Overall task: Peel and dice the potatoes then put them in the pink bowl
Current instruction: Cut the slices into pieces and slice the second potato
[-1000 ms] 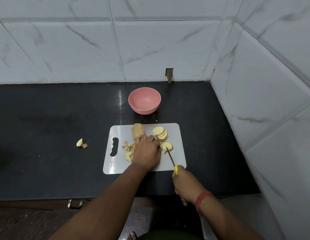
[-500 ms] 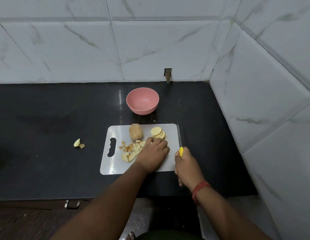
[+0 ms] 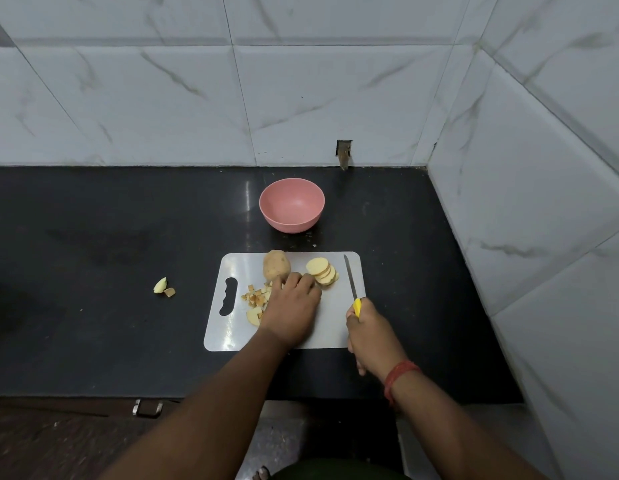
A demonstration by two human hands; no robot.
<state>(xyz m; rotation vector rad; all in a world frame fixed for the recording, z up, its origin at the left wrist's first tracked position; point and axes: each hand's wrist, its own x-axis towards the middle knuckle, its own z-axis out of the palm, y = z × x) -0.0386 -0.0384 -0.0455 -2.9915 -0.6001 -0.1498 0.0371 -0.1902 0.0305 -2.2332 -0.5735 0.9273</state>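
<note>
I see the white cutting board (image 3: 228,336) lying on the black counter (image 3: 93,306), and I place everything else against it. My left hand (image 3: 291,311) lies palm down over the middle of the board, knuckles up, forearm coming in from the near left corner at a slant; its fingertips reach toward the far side, between the whole potato (image 3: 275,265) and the stack of round slices (image 3: 322,270). The fingers bend over whatever is under them, but I cannot tell whether they grip a piece or only press on it. My right hand (image 3: 370,332) sits at the board's right edge, near its front corner, fingers curled round the yellow handle of the knife (image 3: 351,284); the blade runs along that right edge and points to the far right corner, lying low over the board, apart from the slices. A red band (image 3: 400,374) circles the right wrist. The unpeeled potato rests at the board's far edge, left of the slices. Small diced bits (image 3: 255,295) and a larger cut piece (image 3: 253,315) lie left of my left hand, beside the board's handle slot. The pink bowl (image 3: 291,206) stands on the counter just beyond the board's far edge; nothing shows inside it. Two scraps (image 3: 163,286) lie on the counter well left of the board.
</note>
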